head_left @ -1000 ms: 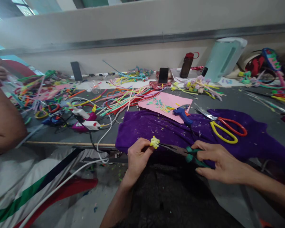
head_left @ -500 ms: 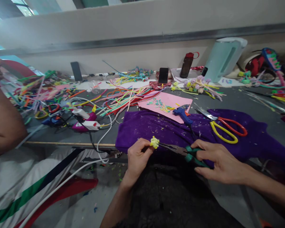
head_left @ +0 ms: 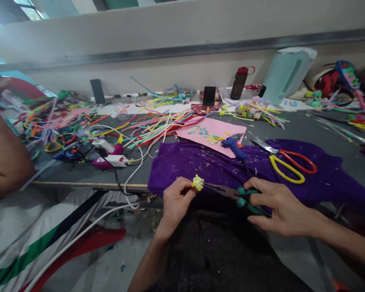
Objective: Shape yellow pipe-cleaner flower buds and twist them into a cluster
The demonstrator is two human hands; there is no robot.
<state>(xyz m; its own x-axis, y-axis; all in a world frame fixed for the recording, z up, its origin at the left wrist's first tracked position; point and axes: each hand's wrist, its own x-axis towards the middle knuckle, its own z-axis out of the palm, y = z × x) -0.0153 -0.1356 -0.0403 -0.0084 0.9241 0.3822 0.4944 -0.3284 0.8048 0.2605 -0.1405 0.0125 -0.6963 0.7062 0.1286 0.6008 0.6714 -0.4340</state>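
Note:
Between thumb and fingertips, my left hand (head_left: 178,202) pinches a small yellow fuzzy ball (head_left: 198,183), which looks made of pipe cleaner. My right hand (head_left: 276,205) is wrapped around the green handles of long-nose pliers (head_left: 226,191). The pliers' jaws are slightly parted and their tips reach the ball's right side; whether they touch it I cannot tell. Both hands are just in front of a purple cloth (head_left: 182,164) at the table edge. On the cloth, scissors (head_left: 281,160) with red and yellow handles lie spread, beside a blue glue gun (head_left: 234,148).
Pink paper (head_left: 200,132) carries short cut pieces. Coloured pipe cleaners (head_left: 161,127) are heaped to its left. A power strip (head_left: 114,160) trails white cable over the edge. Behind stand a phone (head_left: 209,96), a bottle (head_left: 239,84) and a pale jug (head_left: 287,77). Another person's arm (head_left: 9,154) is at left.
The pliers' jaws have parted slightly at the tips beside the yellow ball. My right hand has shifted very slightly; my left hand stays in place.

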